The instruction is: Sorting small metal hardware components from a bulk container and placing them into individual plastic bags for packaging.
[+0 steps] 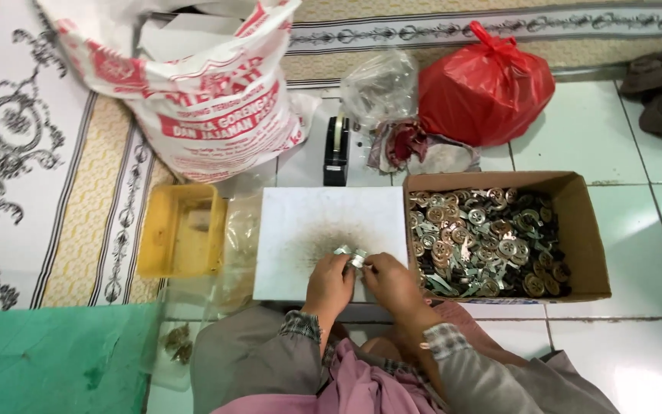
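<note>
My left hand (329, 282) and my right hand (392, 282) meet over the near edge of a white board (308, 222) on the floor. Together they pinch a small silvery metal part (352, 255) between the fingertips. The board has a dark smudged patch at its middle. Right beside my right hand stands a brown cardboard box (588, 230) filled with several round metal pieces and metal strips (484, 241).
A yellow plastic tray (181, 230) lies left of the board. Behind it stand a white and red printed sack (208, 100), a black tape dispenser (336, 149), a clear plastic bag (381, 88) and a red plastic bag (484, 88). Green cloth (47, 360) covers the near left.
</note>
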